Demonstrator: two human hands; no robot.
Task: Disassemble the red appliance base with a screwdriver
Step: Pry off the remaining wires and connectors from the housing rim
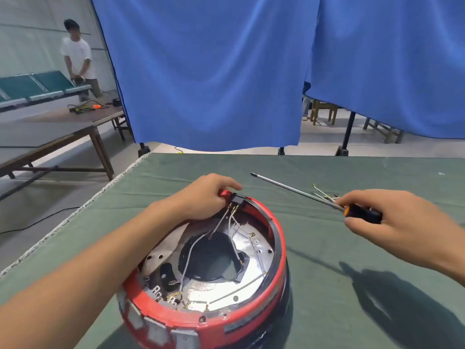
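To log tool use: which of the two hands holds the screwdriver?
The right hand holds the screwdriver by its handle; the left hand grips the red base rim.

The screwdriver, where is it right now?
In the head view the screwdriver is right of the red appliance base, gripped by its handle in the right hand, its shaft pointing up-left over the green table cloth.

Your two bare arms

Your left hand [203,195] and right hand [392,220] wear no gloves, rings or watch; both forearms are uncovered, with no sleeve reaching into view.
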